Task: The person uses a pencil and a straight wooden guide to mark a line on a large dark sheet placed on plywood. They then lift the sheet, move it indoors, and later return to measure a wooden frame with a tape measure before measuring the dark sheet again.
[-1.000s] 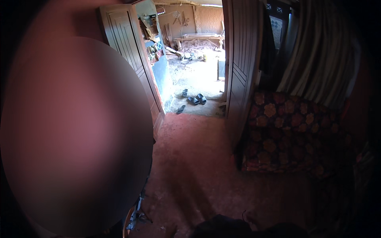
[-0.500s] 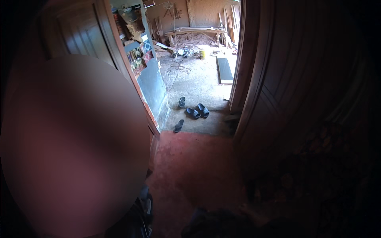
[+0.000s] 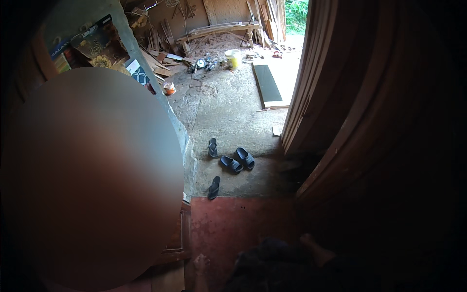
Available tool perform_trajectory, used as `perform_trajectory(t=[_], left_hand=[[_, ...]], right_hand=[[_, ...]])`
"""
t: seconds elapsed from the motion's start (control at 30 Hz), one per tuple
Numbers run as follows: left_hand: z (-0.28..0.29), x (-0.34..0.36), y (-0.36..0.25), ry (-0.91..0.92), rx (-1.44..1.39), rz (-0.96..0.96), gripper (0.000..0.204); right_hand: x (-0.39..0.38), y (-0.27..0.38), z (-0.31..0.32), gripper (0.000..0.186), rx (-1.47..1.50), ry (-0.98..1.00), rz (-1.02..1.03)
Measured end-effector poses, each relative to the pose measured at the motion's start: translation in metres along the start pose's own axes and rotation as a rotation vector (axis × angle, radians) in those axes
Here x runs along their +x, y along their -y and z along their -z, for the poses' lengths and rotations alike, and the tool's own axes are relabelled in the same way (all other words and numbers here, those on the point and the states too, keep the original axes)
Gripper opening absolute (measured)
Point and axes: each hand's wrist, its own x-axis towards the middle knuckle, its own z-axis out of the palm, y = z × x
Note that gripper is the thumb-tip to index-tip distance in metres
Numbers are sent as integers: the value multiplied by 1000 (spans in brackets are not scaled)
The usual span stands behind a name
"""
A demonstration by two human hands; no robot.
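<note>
Head view: neither hand shows; rubbery dark sandals (image 3: 232, 163) lie on rough concrete (image 3: 228, 112).

A red floor (image 3: 233, 219) ends at a doorway. Beyond it lies a grey concrete floor (image 3: 228, 112). Two dark slides (image 3: 238, 160) sit side by side there, with one flip-flop (image 3: 212, 147) behind them and another (image 3: 213, 187) nearer the threshold. A dark flat board (image 3: 267, 83) lies further out, near a yellow bucket (image 3: 233, 58). A wooden door (image 3: 311, 82) stands open at right.
</note>
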Motion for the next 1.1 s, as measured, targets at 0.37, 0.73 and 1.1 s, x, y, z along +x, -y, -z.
perform_trajectory(t=[0.37, 0.73, 1.1], left_hand=[[-140, 147, -91, -4, 140, 538, 33], [-286, 475, -521, 71, -22, -36, 49], [-528, 589, -700, 181, 201, -1, 51]], right_hand=[[428, 260, -160, 41, -565, -188, 175], [531, 282, -111, 42, -744, -432, -410], [823, 470, -114, 45, -614, -290, -374]])
